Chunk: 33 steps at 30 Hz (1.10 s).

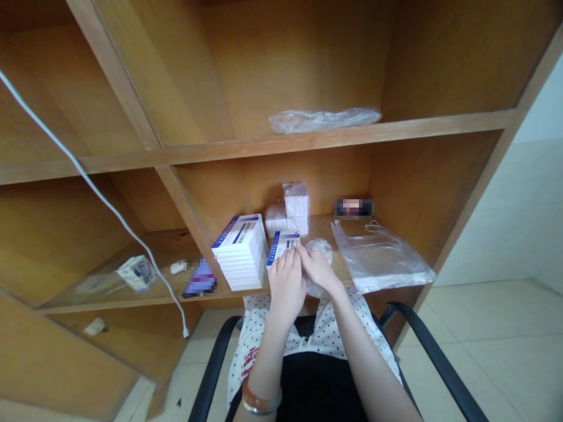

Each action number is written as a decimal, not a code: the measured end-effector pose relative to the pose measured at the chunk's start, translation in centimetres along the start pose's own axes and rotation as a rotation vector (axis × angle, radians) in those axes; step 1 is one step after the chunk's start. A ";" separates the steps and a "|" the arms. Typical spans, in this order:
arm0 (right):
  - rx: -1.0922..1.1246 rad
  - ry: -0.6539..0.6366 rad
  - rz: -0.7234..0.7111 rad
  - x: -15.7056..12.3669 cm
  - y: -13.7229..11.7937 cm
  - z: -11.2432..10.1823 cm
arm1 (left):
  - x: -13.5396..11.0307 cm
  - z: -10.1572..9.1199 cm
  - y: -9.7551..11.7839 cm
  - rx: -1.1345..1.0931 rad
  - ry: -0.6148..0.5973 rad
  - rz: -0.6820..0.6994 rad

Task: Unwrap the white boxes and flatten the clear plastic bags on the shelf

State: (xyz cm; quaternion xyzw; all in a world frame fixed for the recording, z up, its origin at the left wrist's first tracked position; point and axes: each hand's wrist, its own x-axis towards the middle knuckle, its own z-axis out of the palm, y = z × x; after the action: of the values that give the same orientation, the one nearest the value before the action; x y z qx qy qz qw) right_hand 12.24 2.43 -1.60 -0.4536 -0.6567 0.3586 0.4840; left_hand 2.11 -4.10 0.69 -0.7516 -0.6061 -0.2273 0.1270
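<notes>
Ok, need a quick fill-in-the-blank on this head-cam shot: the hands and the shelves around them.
The left hand and right hand hold a small white box with a ____ stripe.
A stack of white boxes stands to the ____ of the hands.
A bracelet sits on the ____ wrist.
A clear plastic bag lies on the shelf ____ the hands.

Missing words: blue; left; left; above.

Two hands [287, 287] hold one small blue-and-white box [282, 246]; one stack of white boxes [240, 252] stands left of them, one clear plastic bag [380, 258] right.
</notes>
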 end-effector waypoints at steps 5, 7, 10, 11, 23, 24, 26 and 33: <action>0.010 -0.120 0.078 0.8 -0.6 1.4 | 0.0 -0.3 0.1 0.032 0.003 -0.096; -0.003 -0.122 0.092 0.8 -0.9 1.8 | -0.1 -0.5 0.0 0.031 0.009 -0.121; -0.036 -0.132 0.117 0.8 -1.2 2.1 | -0.1 -0.4 0.0 0.024 0.026 -0.139; -0.044 -0.142 0.124 0.8 -1.3 2.1 | -0.2 -0.3 0.0 0.027 0.035 -0.148; -0.279 -0.147 0.065 -0.1 -2.9 2.2 | 0.1 0.4 0.0 0.044 0.108 -0.212; -0.297 -0.135 0.047 -0.1 -3.0 2.3 | 0.1 0.5 0.0 0.042 0.119 -0.216; -0.303 -0.116 0.030 -0.1 -2.8 2.4 | 0.2 0.6 0.0 0.040 0.146 -0.220; -0.072 -0.103 0.055 0.5 -1.0 2.4 | 0.4 0.7 0.4 0.005 0.222 -0.279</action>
State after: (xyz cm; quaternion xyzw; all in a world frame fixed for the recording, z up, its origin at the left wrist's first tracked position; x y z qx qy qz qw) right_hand 9.60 2.49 -1.14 -0.4695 -0.6805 0.3707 0.4232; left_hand 2.71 -3.55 0.30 -0.6302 -0.6872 -0.3228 0.1625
